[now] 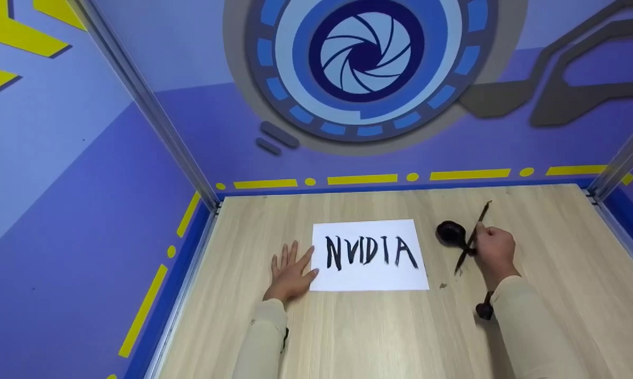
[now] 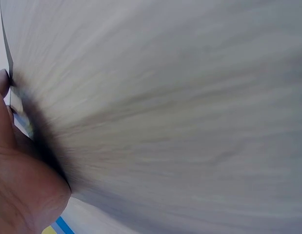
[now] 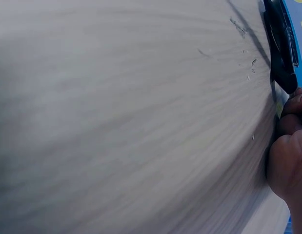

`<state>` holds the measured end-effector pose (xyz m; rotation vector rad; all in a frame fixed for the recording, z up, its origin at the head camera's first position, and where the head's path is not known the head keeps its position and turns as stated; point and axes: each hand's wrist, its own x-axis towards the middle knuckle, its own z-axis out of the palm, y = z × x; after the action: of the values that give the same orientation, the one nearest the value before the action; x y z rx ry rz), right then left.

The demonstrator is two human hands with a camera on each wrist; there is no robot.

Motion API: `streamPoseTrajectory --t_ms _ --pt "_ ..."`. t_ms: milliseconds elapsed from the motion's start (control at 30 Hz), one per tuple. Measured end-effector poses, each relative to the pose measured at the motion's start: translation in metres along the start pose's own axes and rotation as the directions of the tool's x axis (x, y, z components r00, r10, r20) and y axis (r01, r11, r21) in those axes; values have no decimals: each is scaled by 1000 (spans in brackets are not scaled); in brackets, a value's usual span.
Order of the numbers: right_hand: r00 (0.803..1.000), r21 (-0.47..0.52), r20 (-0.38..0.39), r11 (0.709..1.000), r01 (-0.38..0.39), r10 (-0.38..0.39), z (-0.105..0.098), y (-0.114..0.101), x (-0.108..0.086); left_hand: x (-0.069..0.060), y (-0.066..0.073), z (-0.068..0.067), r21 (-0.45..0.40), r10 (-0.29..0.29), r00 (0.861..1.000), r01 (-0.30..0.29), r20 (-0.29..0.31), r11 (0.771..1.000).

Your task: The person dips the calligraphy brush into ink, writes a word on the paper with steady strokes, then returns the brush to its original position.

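On the table lies a white sheet of paper (image 1: 369, 280) with "NVIDIA" in black brush strokes. My left hand (image 1: 291, 273) rests flat with its fingers spread, thumb and index fingertips at the sheet's left edge. To the right of the paper, my right hand (image 1: 496, 250) has curled fingers and holds a thin dark writing brush (image 1: 480, 223) slantwise. Under the brush is a black dish (image 1: 450, 233) with a short handle, close to those fingers. The right wrist view catches the hand (image 3: 290, 156) and part of the black dish (image 3: 282, 46) only at its edge.
The pale wood table (image 1: 369, 337) has small dark smudges (image 1: 443, 286) near the brush's lower end. Blue and purple panels with yellow marks stand behind and on the left (image 1: 85, 221), joined by a metal post (image 1: 153, 110).
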<state>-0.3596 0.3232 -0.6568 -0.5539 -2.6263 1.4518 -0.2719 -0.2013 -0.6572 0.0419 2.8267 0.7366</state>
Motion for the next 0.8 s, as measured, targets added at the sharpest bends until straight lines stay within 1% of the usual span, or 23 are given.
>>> streamPoseTrajectory --t_ms 133,267,500,667,800 --pt "1000 -24 -7 999 29 -29 -1 0 0 1 -1 1 17 -1 1000 1 -3 1000" --pt "1000 -17 -13 1000 20 -21 -2 2 3 0 -1 3 26 -3 1000 3 -5 1000" --pt "999 36 -12 999 -30 30 -4 3 3 -1 0 6 17 -1 1000 1 -17 1000" --pt "998 77 -27 996 -46 48 -4 3 1 -1 0 4 14 13 1000 -12 -27 1000" --pt "996 102 -2 991 -86 86 -3 3 -6 0 -4 1 -29 10 999 -12 -43 1000"
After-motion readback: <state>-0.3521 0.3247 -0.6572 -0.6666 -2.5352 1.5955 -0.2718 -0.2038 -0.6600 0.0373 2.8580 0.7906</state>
